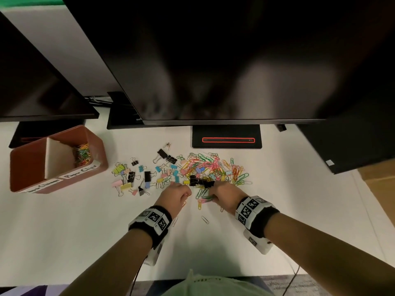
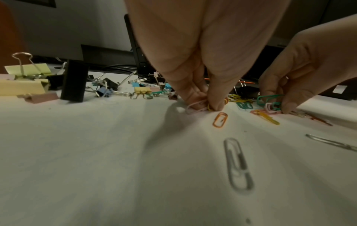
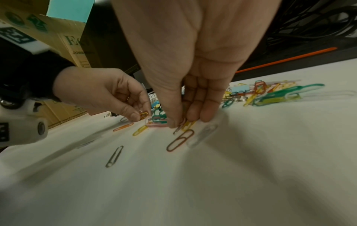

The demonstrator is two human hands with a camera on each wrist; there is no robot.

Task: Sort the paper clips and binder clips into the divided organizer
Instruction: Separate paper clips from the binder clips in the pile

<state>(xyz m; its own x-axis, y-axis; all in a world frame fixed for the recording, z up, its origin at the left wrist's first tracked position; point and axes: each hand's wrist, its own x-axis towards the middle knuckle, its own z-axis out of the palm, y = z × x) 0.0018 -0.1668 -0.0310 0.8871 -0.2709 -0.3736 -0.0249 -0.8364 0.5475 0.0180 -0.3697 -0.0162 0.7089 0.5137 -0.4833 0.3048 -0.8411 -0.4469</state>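
Nearest the person, a lone silver clip (image 1: 204,219) lies on the desk (image 1: 85,231), between the two wrists. Just beyond it, both hands work the pile's near edge: the left hand (image 1: 176,194) pinches a few paper clips (image 2: 199,106) against the desk, and the right hand (image 1: 224,194) pinches another small bunch (image 3: 185,124). Farther on spreads the main heap of paper clips (image 1: 215,167), with binder clips (image 1: 136,176) scattered to its left. The organizer (image 1: 94,142) stands well apart at far left, so the left hand is likely the nearer carrier; its paper-clip compartment is the rear one.
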